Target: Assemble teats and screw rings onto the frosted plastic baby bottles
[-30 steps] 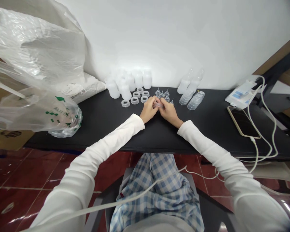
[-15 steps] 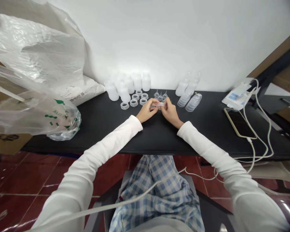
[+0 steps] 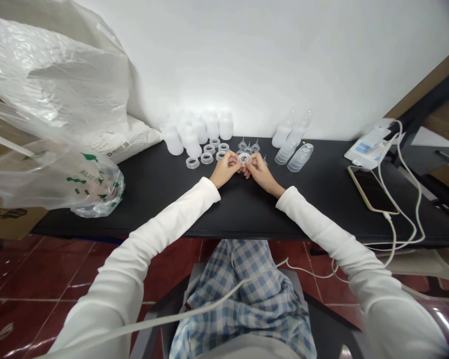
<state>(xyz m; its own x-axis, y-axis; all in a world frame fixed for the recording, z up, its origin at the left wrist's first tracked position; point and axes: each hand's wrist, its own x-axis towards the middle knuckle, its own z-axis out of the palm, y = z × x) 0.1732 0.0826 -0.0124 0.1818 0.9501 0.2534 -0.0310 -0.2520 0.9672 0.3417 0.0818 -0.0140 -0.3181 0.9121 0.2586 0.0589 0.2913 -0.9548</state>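
My left hand [image 3: 224,170] and my right hand [image 3: 260,171] meet over the black table [image 3: 164,189], fingers pinched from both sides on one small clear plastic ring [image 3: 244,159] held just above the tabletop. Right behind the hands stand a few clear pointed teats [image 3: 249,146]. Several loose clear rings [image 3: 206,155] lie to the left of them. Further back, against the wall, is a cluster of white plastic bottles [image 3: 198,128].
Two stacks of clear caps [image 3: 296,155] lie right of the hands, with two bottles [image 3: 290,128] behind. A phone [image 3: 372,188] on a white cable [image 3: 400,214] and a white box [image 3: 370,145] sit at the right. Big plastic bags [image 3: 56,114] fill the left.
The clear ring has been turned between my fingers so its round face now points up at me. My hands have stayed in the same spot.
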